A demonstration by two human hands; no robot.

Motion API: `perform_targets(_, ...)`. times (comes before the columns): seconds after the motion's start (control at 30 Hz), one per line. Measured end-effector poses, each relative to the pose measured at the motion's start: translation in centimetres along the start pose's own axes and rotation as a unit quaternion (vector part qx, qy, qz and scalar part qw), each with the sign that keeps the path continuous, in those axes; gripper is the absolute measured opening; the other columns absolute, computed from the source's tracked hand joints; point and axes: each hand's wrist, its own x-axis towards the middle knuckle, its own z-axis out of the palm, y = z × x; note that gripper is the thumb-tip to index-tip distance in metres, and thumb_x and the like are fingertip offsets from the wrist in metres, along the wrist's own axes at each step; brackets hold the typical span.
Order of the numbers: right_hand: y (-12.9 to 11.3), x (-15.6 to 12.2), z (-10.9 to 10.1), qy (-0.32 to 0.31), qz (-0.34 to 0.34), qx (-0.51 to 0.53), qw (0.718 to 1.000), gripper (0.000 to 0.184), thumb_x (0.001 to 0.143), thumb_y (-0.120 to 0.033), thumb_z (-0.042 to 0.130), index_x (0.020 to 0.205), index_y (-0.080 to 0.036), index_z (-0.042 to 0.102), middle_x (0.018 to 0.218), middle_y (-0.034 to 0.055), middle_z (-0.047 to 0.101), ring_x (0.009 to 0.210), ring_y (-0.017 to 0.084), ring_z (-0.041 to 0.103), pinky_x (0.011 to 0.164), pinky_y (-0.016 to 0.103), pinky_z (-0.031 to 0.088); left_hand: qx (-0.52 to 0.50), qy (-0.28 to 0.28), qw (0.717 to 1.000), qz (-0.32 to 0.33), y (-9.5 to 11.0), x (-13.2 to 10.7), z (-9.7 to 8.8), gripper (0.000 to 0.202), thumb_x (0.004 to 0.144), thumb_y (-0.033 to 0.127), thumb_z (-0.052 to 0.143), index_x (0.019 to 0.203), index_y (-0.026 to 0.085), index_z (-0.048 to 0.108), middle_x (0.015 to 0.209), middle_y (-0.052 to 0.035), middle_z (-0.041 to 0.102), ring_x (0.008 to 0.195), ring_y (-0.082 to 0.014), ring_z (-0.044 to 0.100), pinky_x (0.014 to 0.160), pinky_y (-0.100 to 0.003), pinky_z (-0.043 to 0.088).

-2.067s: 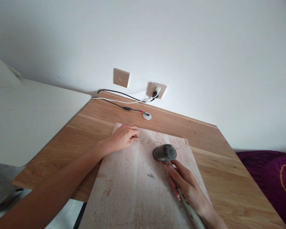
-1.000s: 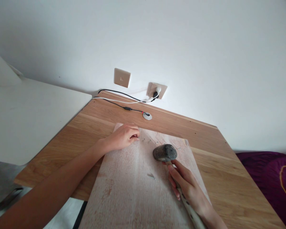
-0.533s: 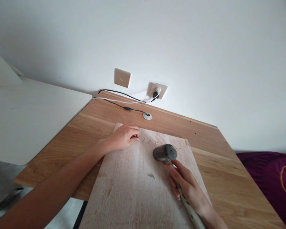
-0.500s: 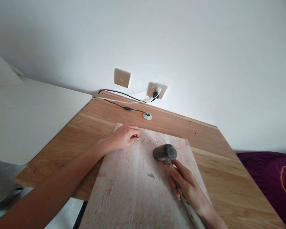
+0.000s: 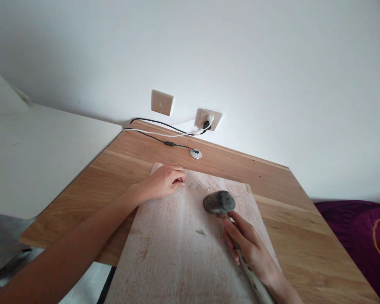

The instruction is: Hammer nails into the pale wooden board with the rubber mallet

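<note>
A pale worn wooden board [image 5: 177, 249] lies on a wooden table [image 5: 304, 236]. My right hand [image 5: 248, 247] is wrapped round the light handle of a hammer, whose dark rounded head [image 5: 219, 202] rests on the board. Near the board's far left corner, my left hand [image 5: 163, 182] is curled, its fingertips pinched at a small nail [image 5: 184, 183]. A short row of small nails [image 5: 199, 186] stands in the board between my left hand and the hammer head. One loose nail [image 5: 200, 232] lies flat on the board left of my right hand.
A white wall stands behind the table, with a blank plate [image 5: 161, 102] and a socket [image 5: 208, 120] holding plugs. Black and white cables [image 5: 164, 135] run to a round grommet [image 5: 195, 153]. A white tabletop [image 5: 34, 156] adjoins on the left. Purple fabric [image 5: 361, 236] lies at the right.
</note>
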Motion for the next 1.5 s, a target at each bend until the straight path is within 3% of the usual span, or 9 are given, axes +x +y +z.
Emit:
perform_targets(0.23,-0.6,-0.5,0.3,-0.001,-0.023,-0.048,0.999,0.052,0.101,-0.064,0.041,0.114,-0.017,0.058,0.056,-0.0083,0.048,0.041,0.010,0.046,0.044,0.023,0.040,-0.001,-0.001,1.000,-0.006,0.0,0.1,0.0,0.013,0.089,0.012,0.069,0.077,0.018,0.068,0.079,-0.0016,0.066,0.080,-0.0173,0.062,0.074,-0.030,0.044)
perform_targets(0.37,-3.1,0.0,0.4,-0.016,-0.047,-0.049,0.998,0.049,0.102,-0.062,0.042,0.118,-0.017,0.057,0.058,-0.0079,0.049,0.041,0.010,0.048,0.043,0.023,0.040,-0.004,0.003,1.000,-0.018,0.1,0.0,0.0,0.011,0.087,0.011,0.069,0.079,0.018,0.069,0.082,-0.0028,0.068,0.084,-0.0189,0.064,0.077,-0.031,0.046)
perform_targets(0.6,-6.7,3.3,1.5,-0.011,-0.074,-0.061,0.995,0.042,0.102,-0.058,0.043,0.112,-0.019,0.058,0.055,-0.0084,0.050,0.039,0.011,0.051,0.040,0.021,0.040,-0.009,-0.014,0.999,-0.043,0.6,0.0,-0.4,0.003,0.087,0.016,0.072,0.088,0.019,0.071,0.091,-0.0039,0.071,0.092,-0.0210,0.066,0.085,-0.034,0.048)
perform_targets(0.8,-6.8,5.5,2.5,-0.017,-0.070,-0.090,0.993,0.038,0.099,-0.057,0.044,0.090,-0.022,0.054,0.055,-0.0084,0.049,0.037,0.010,0.052,0.037,0.020,0.039,0.013,0.029,0.997,-0.076,1.0,-0.2,-0.4,0.029,0.086,0.031,0.078,0.107,0.019,0.061,0.113,-0.0084,0.066,0.113,-0.0275,0.061,0.097,-0.042,0.047)
perform_targets(0.97,-7.0,5.7,2.7,-0.002,-0.085,-0.087,0.993,0.036,0.101,-0.056,0.042,0.096,-0.022,0.054,0.055,-0.0088,0.050,0.038,0.010,0.053,0.038,0.020,0.040,0.019,0.026,0.995,-0.089,1.1,-0.3,-0.5,0.039,0.084,0.037,0.079,0.112,0.020,0.057,0.120,-0.0100,0.063,0.118,-0.0307,0.058,0.100,-0.047,0.045)
perform_targets(1.2,-7.2,5.6,2.8,-0.019,-0.078,-0.119,0.990,0.034,0.101,-0.053,0.042,0.087,-0.023,0.051,0.054,-0.0081,0.050,0.038,0.010,0.053,0.037,0.020,0.040,0.000,0.019,0.996,-0.090,1.1,-0.2,-0.4,0.060,0.080,0.035,0.083,0.130,0.023,0.052,0.134,-0.0119,0.060,0.128,-0.0334,0.054,0.106,-0.050,0.042)
perform_targets(1.5,-7.2,5.9,2.8,-0.030,-0.071,-0.108,0.991,0.035,0.100,-0.054,0.043,0.089,-0.022,0.052,0.057,-0.0080,0.050,0.038,0.010,0.054,0.036,0.019,0.040,0.008,0.023,0.997,-0.077,0.8,-0.3,-0.1,0.062,0.079,0.036,0.083,0.132,0.023,0.051,0.132,-0.0106,0.062,0.126,-0.0328,0.056,0.105,-0.048,0.043)
